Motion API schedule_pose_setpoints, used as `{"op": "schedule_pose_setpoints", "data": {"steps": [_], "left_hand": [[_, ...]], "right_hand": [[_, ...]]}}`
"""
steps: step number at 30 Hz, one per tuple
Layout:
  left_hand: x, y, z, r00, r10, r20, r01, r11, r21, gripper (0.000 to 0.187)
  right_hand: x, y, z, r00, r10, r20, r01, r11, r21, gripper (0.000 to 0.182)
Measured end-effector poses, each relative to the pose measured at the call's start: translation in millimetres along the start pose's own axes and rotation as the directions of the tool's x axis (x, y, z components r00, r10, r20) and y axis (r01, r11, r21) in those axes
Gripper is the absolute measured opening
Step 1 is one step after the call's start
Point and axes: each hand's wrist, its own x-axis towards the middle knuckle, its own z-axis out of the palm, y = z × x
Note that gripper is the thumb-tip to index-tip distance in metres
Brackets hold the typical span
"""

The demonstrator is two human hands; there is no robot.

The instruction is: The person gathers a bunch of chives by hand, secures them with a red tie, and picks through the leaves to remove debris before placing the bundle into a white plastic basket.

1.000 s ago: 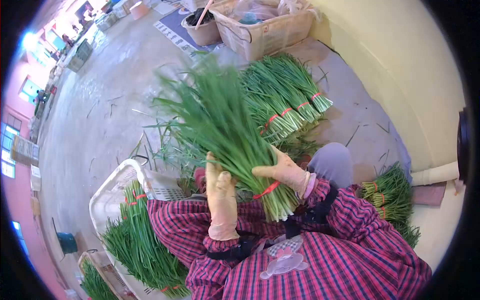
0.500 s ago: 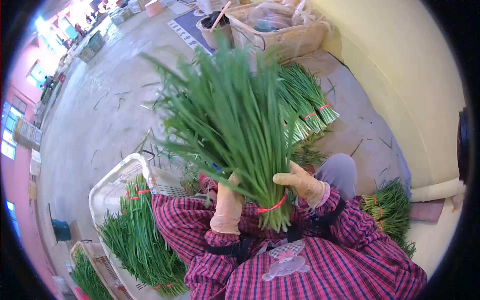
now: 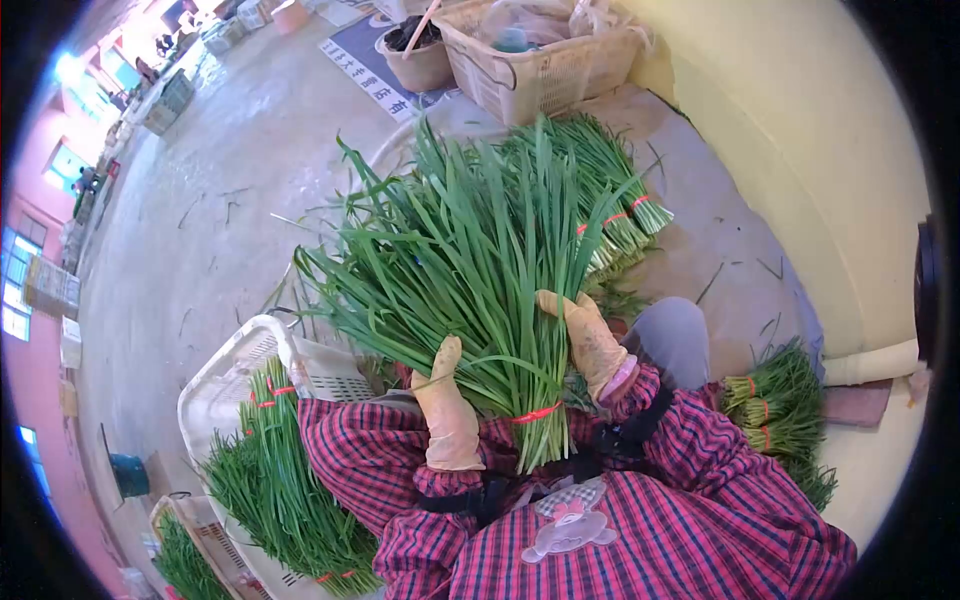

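A large bunch of long green leafy stalks (image 3: pixel 490 270), tied near its pale cut ends with a red band (image 3: pixel 537 413), stands between my two gloved hands, leaves pointing away from me. My left hand (image 3: pixel 588 345) presses on its right side, thumb and fingers round the stalks. On the other side my right hand (image 3: pixel 447 405) supports the bunch, thumb raised and the other fingers hidden behind the leaves. Both gloves are pale and stained. Beyond the held bunch, more tied bunches (image 3: pixel 625 225) lie on a grey sheet (image 3: pixel 740 260).
At the left, a white basket (image 3: pixel 225 375) holds tied bunches, with another basket (image 3: pixel 205 525) beside it. More bunches (image 3: pixel 775 410) lie at the right by the pale wall (image 3: pixel 800 150). A basket with plastic bags (image 3: pixel 545 75) and a small bucket (image 3: pixel 420 68) stand at the top.
The bunch has come lower and its leaves have spread out. My right hand's thumb now shows upright, and my left hand has shifted slightly up and left along the stalks.
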Motion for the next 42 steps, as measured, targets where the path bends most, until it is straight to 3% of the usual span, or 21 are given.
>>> {"op": "schedule_pose_setpoints", "data": {"steps": [4,6,7,9,10,12,14,15,17,18,22,28,30,31,32,34,35,36,37,41,42], "left_hand": [[-4,6,0,0.994,-0.076,0.074,0.079,0.996,-0.03,0.038],[-6,6,3,0.987,-0.057,0.148,0.054,0.998,0.025,0.042],[-8,7,6,0.974,-0.041,0.221,0.025,0.997,0.077,0.045],[-6,2,9,0.972,-0.044,0.231,-0.005,0.979,0.206,0.046],[-3,0,4,0.97,-0.073,0.231,0.024,0.978,0.208,0.046],[2,3,2,0.967,-0.102,0.233,0.051,0.975,0.214,0.045],[-1,10,6,0.995,-0.085,0.046,0.074,0.974,0.214,0.035],[-1,8,6,0.995,-0.086,0.049,0.074,0.974,0.216,0.035],[1,3,5,0.998,0.055,0.032,-0.057,0.997,0.046,0.037],[1,4,4,0.997,0.041,0.07,-0.042,0.999,0.019,0.04],[1,4,2,0.998,-0.007,0.056,0.005,1.0,0.026,0.042],[0,6,3,0.998,0.029,0.055,-0.032,0.998,0.047,0.044],[1,9,4,1.0,0.021,0.023,-0.022,0.999,0.032,0.044],[1,10,5,1.0,0.021,0.022,-0.022,0.999,0.031,0.044],[0,11,6,1.0,0.025,0.001,-0.025,0.999,0.041,0.044],[0,12,5,0.999,0.03,-0.022,-0.029,0.998,0.053,0.045],[0,11,4,0.999,0.043,-0.008,-0.043,0.998,0.04,0.045],[0,10,4,0.998,0.058,0.006,-0.058,0.998,0.027,0.045],[1,10,3,0.998,0.059,0.006,-0.059,0.998,0.026,0.045],[-2,10,4,0.998,0.066,0.003,-0.066,0.994,0.081,0.045],[-2,10,5,0.997,0.075,0.018,-0.076,0.995,0.059,0.044]], "right_hand": [[-2,-5,3,1.0,0.028,-0.011,-0.028,0.999,-0.039,0.043],[-10,-5,14,0.986,-0.162,0.03,0.164,0.949,-0.271,0.048],[-15,-1,20,0.987,-0.16,0.029,0.162,0.95,-0.269,0.048],[-24,7,33,0.915,-0.363,0.176,0.399,0.875,-0.275,0.053],[-31,4,39,0.91,-0.342,0.233,0.404,0.857,-0.32,0.056],[-30,4,37,0.925,-0.32,0.203,0.371,0.875,-0.311,0.055],[-16,10,25,0.955,-0.275,0.111,0.296,0.89,-0.346,0.053],[-12,3,24,0.963,-0.254,0.086,0.265,0.95,-0.164,0.051],[5,-1,6,0.989,-0.148,-0.004,0.143,0.964,-0.225,0.05],[7,-1,4,0.992,-0.128,-0.018,0.125,0.983,-0.138,0.048],[8,2,-2,0.99,-0.14,0.009,0.138,0.961,-0.24,0.049],[0,-9,5,1.0,0.005,0.028,-0.002,0.994,-0.113,0.055],[2,-5,-3,0.995,0.058,0.079,-0.062,0.997,0.044,0.063],[1,-3,-3,0.995,0.059,0.08,-0.062,0.997,0.044,0.063],[0,-1,-2,0.993,-0.119,0.012,0.119,0.99,-0.076,0.066],[-2,-4,3,0.914,-0.404,0.033,0.396,0.872,-0.289,0.077],[-5,-7,5,0.915,-0.403,0.033,0.395,0.872,-0.288,0.077],[-11,-10,6,0.775,-0.597,0.208,0.597,0.582,-0.552,0.079],[-17,-14,9,0.597,-0.676,0.432,0.7,0.175,-0.693,0.082],[-24,-15,16,0.588,-0.632,0.505,0.653,0.001,-0.758,0.081],[-29,-19,24,0.54,-0.694,0.476,0.65,-0.015,-0.76,0.067]]}}
